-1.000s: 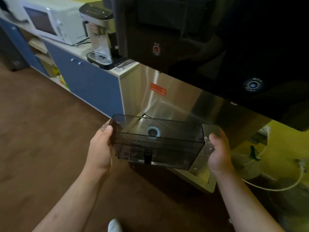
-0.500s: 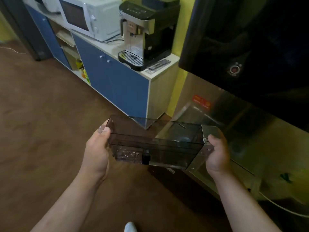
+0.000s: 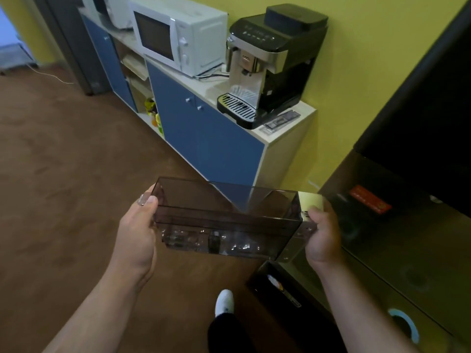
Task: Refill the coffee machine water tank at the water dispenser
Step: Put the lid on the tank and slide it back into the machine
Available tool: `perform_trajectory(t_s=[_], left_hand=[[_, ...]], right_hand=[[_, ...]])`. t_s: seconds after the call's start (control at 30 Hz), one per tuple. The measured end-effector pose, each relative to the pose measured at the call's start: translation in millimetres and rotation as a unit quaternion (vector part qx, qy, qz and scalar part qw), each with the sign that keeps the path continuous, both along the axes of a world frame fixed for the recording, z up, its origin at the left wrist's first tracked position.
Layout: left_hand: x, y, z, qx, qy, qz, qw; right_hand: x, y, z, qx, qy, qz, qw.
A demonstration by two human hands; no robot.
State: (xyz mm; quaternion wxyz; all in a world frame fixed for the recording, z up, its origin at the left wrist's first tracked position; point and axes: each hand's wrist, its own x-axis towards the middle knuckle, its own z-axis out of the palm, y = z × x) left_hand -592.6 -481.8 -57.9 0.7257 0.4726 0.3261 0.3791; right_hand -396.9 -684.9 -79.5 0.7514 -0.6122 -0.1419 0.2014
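Observation:
I hold a smoky transparent water tank (image 3: 224,217) level in front of me, its long side across the view. My left hand (image 3: 137,233) grips its left end, thumb on the rim. My right hand (image 3: 322,238) grips the metallic right end. A little water glints along the tank's bottom. The black and silver coffee machine (image 3: 270,62) stands on the counter ahead, beyond the tank. The dark water dispenser (image 3: 407,174) with a steel recess and a red label fills the right side.
A white microwave (image 3: 175,34) sits left of the coffee machine on a blue-door cabinet (image 3: 204,138). Open shelves (image 3: 137,77) lie further left. Brown floor (image 3: 63,174) spreads to the left. My white shoe (image 3: 224,301) shows below the tank.
The view has swung left, away from the dispenser, bringing the coffee machine and counter toward the centre. The tank stays gripped in both hands, now clear of the dispenser's recess.

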Motion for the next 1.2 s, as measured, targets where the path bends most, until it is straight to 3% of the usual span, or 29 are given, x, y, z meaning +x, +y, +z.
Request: perform_trajectory(t_s=[0.3,0.6,0.97,1.2], left_hand=[[64,113,-2,0.023,0.039,0.005,0.999],[135,218,-2,0.001,0.025,-0.007,1.000],[234,343,-5,-0.020,0.029,-0.119,0.992],[296,403,-2,-0.012,0.063,-0.241,0.968]], right_hand=[[61,117,-10,0.013,-0.040,0.026,0.999],[119,205,1,0.008,-0.050,0.005,0.999],[166,298,-3,-0.010,-0.037,-0.148,0.988],[192,347,1,0.037,0.007,-0.285,0.958]])
